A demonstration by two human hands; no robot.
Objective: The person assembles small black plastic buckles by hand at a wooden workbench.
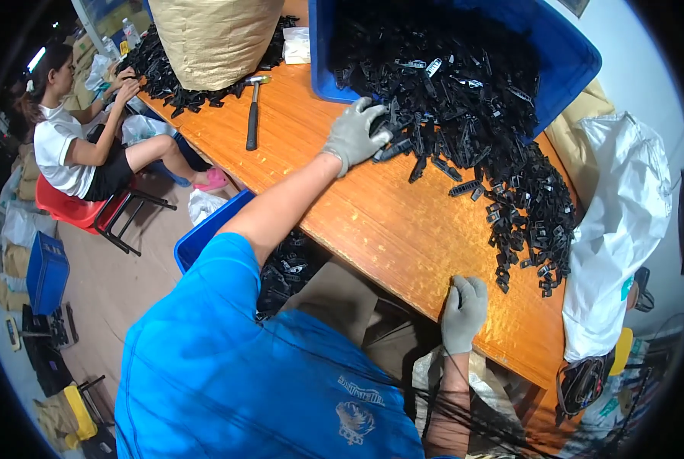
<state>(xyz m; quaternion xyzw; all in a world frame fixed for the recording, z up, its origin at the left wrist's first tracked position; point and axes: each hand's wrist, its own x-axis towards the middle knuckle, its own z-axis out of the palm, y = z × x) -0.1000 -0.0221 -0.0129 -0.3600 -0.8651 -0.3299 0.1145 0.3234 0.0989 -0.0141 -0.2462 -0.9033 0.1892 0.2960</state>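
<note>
My left hand (355, 136), in a grey glove, reaches to the near edge of a heap of small black plastic parts (441, 122). Its fingers are spread and touch the parts at the lip of a tipped blue bin (323, 53). A longer black piece (393, 149) lies just by the fingertips. Also gloved in grey, my right hand (464, 315) rests at the table's near edge with its fingers curled in. Whatever is inside those fingers is hidden. Smaller black clips (537, 222) spread down the right side of the wooden table (372, 222).
A hammer (254, 115) lies left of my left hand, near a large tan sack (215, 42). White sacking (621, 229) hangs at the table's right end. Another blue bin (212, 229) stands below the near edge. At the left, a person (70, 145) sits handling black parts.
</note>
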